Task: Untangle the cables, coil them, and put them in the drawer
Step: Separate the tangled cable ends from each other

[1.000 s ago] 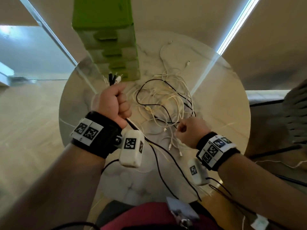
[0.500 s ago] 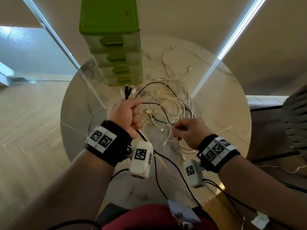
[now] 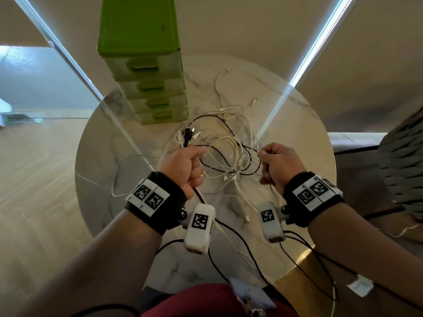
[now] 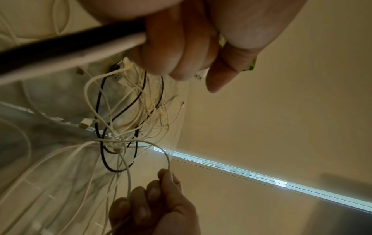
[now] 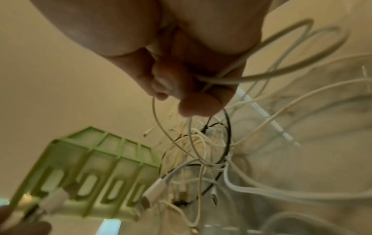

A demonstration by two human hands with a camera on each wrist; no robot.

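A tangle of white and black cables [image 3: 229,154] hangs between my hands above the round marble table [image 3: 297,124]. My left hand [image 3: 183,165] grips a bundle of cable ends, whose plugs [image 3: 187,137] stick up out of the fist. In the left wrist view the left hand [image 4: 193,52] holds a black and a white cable. My right hand [image 3: 278,163] pinches a white cable [image 5: 231,79], pulled taut to the right of the knot [image 4: 112,143]. The green drawer unit [image 3: 146,72] stands at the table's far side, its drawers closed.
Loose white cable ends [image 3: 219,88] trail across the table toward the back. A dark woven chair [image 3: 402,161] stands at the right. Wrist camera leads [image 3: 309,266] hang below my arms. Wooden floor [image 3: 34,179] lies to the left.
Both hands have risen and moved apart. The right hand went right, pulling a white cable taut, and the tangle lifted off the table between them.
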